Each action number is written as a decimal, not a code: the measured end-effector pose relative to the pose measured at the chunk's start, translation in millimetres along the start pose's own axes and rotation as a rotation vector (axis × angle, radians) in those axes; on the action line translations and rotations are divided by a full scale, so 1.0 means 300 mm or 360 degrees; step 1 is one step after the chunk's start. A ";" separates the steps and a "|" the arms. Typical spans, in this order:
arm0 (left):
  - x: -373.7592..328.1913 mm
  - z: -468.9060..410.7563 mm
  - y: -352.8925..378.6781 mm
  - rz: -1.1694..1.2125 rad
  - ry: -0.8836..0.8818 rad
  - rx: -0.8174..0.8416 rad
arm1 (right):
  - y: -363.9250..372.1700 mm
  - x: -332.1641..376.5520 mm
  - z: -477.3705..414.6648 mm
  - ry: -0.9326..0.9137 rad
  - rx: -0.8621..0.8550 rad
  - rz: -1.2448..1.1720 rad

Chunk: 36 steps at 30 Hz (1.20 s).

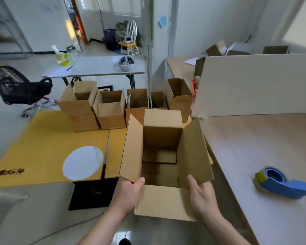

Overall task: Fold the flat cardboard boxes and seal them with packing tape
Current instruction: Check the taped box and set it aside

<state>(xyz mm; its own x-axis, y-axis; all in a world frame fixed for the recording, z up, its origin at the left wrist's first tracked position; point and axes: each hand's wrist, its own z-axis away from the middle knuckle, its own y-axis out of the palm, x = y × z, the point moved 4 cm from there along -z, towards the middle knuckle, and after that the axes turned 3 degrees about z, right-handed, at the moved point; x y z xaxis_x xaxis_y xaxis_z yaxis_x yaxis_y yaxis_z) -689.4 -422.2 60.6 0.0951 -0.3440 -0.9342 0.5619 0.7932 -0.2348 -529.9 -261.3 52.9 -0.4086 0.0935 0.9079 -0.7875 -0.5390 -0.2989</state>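
Open box held at both near corners

The cardboard box (162,137) is upright with its mouth facing up at the camera and its long axis running down to the bottom flaps, which are folded shut. All four top flaps are open: the left, right and far flaps stand up, and the near one tips towards the person. The box is just beside the left edge of the counter (254,138), not on it.

The left hand (129,193) grips the near corner of the left flap, thumb inside. The right hand (202,195) grips the right flap the same way.

A blue tape dispenser (279,183) lies on the counter, well right of the box. More open boxes (109,110) stand in a row along the far edge of a yellow sheet (48,144)
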 end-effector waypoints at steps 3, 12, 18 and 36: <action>0.023 -0.097 -0.130 0.0040 -0.0036 -0.0075 | 0.170 0.073 -0.051 -0.0016 0.0092 0.0031; 0.089 -0.322 -0.558 0.0082 -0.0180 -0.0381 | 0.676 0.234 -0.179 -0.0013 0.0352 0.0335; 0.129 -0.379 -0.789 -0.0044 -0.0164 -0.0743 | 0.954 0.341 -0.212 -0.0154 0.0535 0.0481; 0.009 -0.377 -1.083 -0.0952 0.0183 -0.1340 | 1.357 0.655 -0.182 -0.1281 0.1248 0.0800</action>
<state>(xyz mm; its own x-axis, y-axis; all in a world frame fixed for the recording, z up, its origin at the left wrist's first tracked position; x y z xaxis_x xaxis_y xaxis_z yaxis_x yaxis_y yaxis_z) -964.6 -624.1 104.1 -0.1140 -0.7818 -0.6131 -0.2685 0.6184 -0.7386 -956.1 -416.6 93.6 0.0329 -0.6626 0.7482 -0.0212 -0.7489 -0.6623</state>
